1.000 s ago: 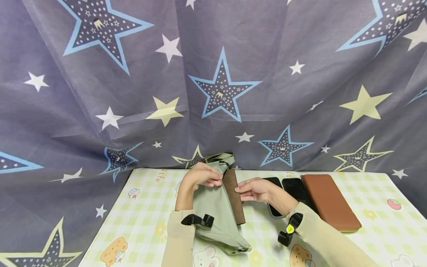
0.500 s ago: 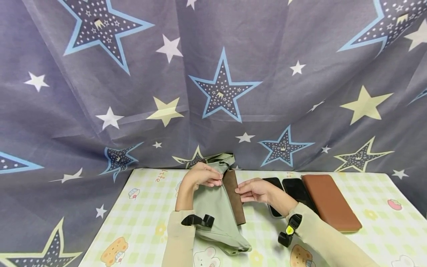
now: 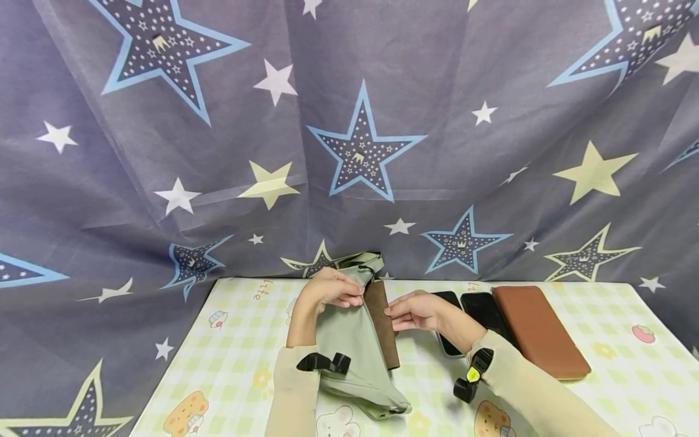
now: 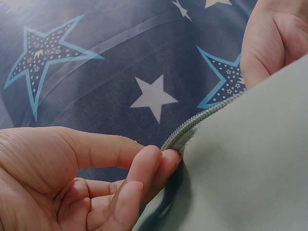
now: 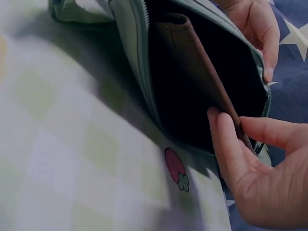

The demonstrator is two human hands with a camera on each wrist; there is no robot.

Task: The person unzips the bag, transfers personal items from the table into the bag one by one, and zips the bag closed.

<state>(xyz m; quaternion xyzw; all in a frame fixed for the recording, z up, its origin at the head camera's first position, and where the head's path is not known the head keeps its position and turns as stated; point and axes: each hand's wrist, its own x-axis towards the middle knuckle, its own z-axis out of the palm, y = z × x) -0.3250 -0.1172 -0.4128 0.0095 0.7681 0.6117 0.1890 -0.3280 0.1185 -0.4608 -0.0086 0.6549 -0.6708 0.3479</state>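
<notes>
A pale green zippered bag (image 3: 349, 346) lies on the table with its zip side facing right. My left hand (image 3: 334, 288) pinches the zip edge (image 4: 192, 122) near the far end, pulling the mouth wide. In the right wrist view, a thin brown wallet or notebook (image 5: 202, 62) stands within the bag's dark opening (image 5: 180, 101). My right hand (image 3: 415, 311) pinches the near edge of that brown item between thumb and fingers. From the head view, part of the brown item (image 3: 384, 340) shows along the opening. Its exact kind is not clear.
Right of my hands lie two dark phones (image 3: 449, 297) (image 3: 486, 309) side by side, partly behind the right forearm. Beside them rests a larger reddish-brown zip case (image 3: 537, 331). A star-patterned curtain (image 3: 437, 152) hangs behind the checked tablecloth (image 3: 229, 364).
Almost nothing differs. Both hands, the bag and the brown item hold their places; the head view has shifted very slightly.
</notes>
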